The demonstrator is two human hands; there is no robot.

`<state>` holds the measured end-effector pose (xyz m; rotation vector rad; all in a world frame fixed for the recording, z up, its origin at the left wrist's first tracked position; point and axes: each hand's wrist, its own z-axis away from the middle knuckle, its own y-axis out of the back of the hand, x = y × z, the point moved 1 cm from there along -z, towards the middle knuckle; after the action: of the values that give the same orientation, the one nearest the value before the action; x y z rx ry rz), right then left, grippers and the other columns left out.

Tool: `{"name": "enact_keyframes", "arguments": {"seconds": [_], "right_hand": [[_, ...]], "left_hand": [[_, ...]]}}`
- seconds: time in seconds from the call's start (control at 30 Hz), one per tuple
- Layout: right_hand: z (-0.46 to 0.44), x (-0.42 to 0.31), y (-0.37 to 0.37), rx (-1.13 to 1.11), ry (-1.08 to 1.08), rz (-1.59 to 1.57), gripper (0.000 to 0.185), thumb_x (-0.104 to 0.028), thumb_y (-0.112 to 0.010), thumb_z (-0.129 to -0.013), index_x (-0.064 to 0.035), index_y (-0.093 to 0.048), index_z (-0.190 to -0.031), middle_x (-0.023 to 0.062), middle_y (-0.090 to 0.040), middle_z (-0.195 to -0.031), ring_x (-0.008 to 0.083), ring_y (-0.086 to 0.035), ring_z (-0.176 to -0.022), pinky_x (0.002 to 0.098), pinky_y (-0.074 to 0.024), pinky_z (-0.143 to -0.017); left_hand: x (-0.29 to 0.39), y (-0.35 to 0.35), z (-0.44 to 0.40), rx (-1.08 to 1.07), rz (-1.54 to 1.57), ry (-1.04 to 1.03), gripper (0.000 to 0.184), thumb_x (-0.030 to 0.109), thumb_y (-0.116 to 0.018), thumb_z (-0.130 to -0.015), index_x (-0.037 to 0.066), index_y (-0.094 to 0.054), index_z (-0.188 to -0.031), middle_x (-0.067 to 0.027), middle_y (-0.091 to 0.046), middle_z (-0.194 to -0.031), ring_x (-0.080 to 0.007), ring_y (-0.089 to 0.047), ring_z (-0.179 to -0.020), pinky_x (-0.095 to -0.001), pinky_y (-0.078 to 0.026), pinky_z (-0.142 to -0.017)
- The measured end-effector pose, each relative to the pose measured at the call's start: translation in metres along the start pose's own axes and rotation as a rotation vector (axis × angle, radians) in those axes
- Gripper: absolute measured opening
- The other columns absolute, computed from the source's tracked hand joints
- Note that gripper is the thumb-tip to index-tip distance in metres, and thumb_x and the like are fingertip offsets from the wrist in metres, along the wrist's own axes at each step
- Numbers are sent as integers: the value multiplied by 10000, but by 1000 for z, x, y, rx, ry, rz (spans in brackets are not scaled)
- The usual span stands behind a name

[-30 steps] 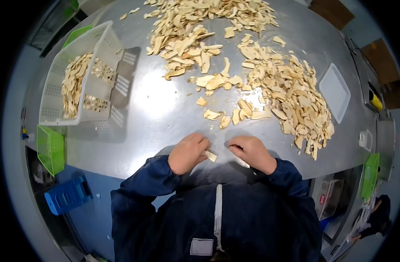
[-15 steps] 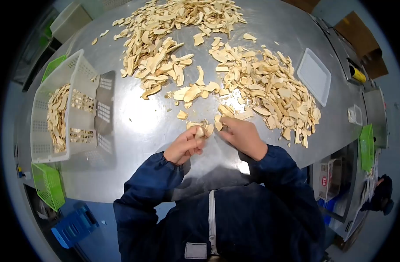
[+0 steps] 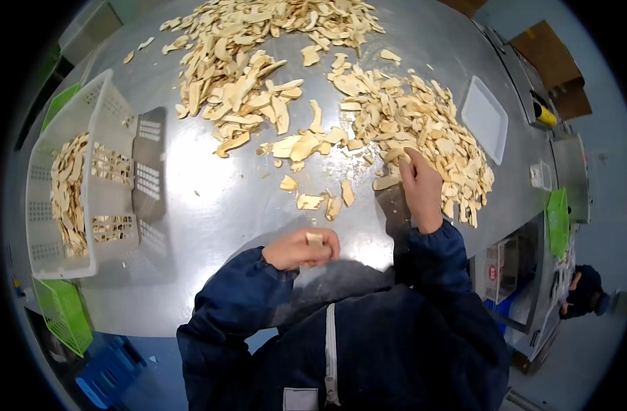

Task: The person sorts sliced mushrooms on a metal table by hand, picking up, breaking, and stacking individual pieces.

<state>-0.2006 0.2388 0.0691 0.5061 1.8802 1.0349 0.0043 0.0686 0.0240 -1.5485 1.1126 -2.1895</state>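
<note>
Low over the near part of the metal table, my left hand point(image 3: 301, 249) is curled closed with a small pale mushroom slice point(image 3: 315, 239) between its fingers. My right hand point(image 3: 422, 188) reaches to the left edge of the right-hand pile of mushroom slices point(image 3: 440, 140). Its fingertips close on a slice there, partly hidden by the fingers. A wider slice point(image 3: 386, 182) lies just left of that hand. Between the hands and the piles, a few loose pieces point(image 3: 309, 202) rest on the table, among them an upright-lying slice point(image 3: 347, 192).
A bigger heap of slices point(image 3: 241, 82) spreads across the far left. At left stands a white perforated basket point(image 3: 94, 198) partly filled with slices. A white tray point(image 3: 484, 120) lies beyond the right pile. Green baskets point(image 3: 558, 222) flank the table, and another person point(image 3: 586, 291) is at far right.
My right hand has moved right and away from me to the pile, leaving a slice on the table. My left hand has drawn back towards me, still holding a small piece.
</note>
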Motion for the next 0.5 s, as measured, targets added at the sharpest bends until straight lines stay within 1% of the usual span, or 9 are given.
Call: {"name": "enact_keyframes", "arguments": {"seconds": [0.03, 0.07, 0.1, 0.17, 0.23, 0.3, 0.33, 0.43, 0.5], "right_hand": [[4, -9, -1, -56, 62, -39, 259, -156, -618, -789, -37, -624, -1019, 130, -585, -648, 287, -581, -587, 348, -453, -535], [12, -21, -6, -113, 123, -78, 250, -147, -622, -781, -41, -629, -1008, 129, -592, -676, 282, -585, -608, 347, -458, -545], [20, -33, -12, -167, 183, -117, 242, -138, -625, -773, -46, -633, -997, 128, -599, -703, 277, -590, -629, 346, -463, -555], [37, -46, -36, -261, 455, -115, 283, -123, -643, -738, -68, -613, -1014, 124, -607, -915, 273, -591, -812, 348, -480, -675], [41, -66, -52, -352, 711, -245, 360, -105, -665, -716, -76, -592, -1068, 131, -569, -1045, 310, -546, -957, 383, -444, -812], [42, -79, -53, -380, 912, -127, 393, -104, -658, -712, -86, -569, -1094, 135, -539, -1105, 335, -506, -1032, 408, -401, -889], [40, -79, -53, -405, 930, -147, 315, -80, -641, -713, -79, -594, -1024, 139, -553, -1046, 332, -503, -1021, 416, -385, -903], [-1, -43, -40, -437, 726, 78, 251, -61, -627, -704, -45, -602, -953, 146, -556, -1018, 333, -507, -992, 411, -401, -880], [-30, -16, -23, -250, 418, 371, 203, -47, -609, -707, -22, -602, -909, 141, -564, -985, 333, -514, -964, 399, -413, -855]], "left_hand": [[1, -3, -1, -48, -74, 48, 178, 216, -552, -887, 39, -565, -894, 26, -468, -682, -30, -376, -565, -192, -271, -489], [6, -8, 0, -55, -99, 97, 135, 126, -544, -848, -5, -574, -866, 5, -491, -706, -41, -374, -574, -203, -281, -505], [7, -10, 1, -66, -118, 114, 142, 136, -550, -853, -2, -576, -872, 8, -496, -709, -40, -375, -577, -201, -282, -508], [8, -12, 1, -94, -165, 147, 155, 155, -561, -865, 2, -580, -885, 16, -506, -715, -39, -378, -585, -198, -285, -516], [1, -7, -1, -151, -169, 98, 174, 231, -552, -901, 59, -578, -894, 48, -464, -682, -30, -381, -587, -198, -281, -506], [1, -5, 0, -152, -159, 63, 175, 235, -554, -899, 62, -580, -902, 50, -460, -678, -33, -382, -583, -201, -280, -502], [0, -4, 0, -150, -128, 82, 180, 240, -555, -895, 63, -582, -911, 52, -446, -658, -34, -375, -574, -201, -274, -497], [1, -5, -1, -128, -143, 18, 180, 234, -558, -891, 57, -581, -912, 56, -423, -626, -31, -352, -546, -197, -255, -486], [1, -4, -4, -89, -105, -1, 167, 221, -557, -889, 55, -574, -897, 55, -411, -611, -30, -342, -530, -196, -245, -473]]}}
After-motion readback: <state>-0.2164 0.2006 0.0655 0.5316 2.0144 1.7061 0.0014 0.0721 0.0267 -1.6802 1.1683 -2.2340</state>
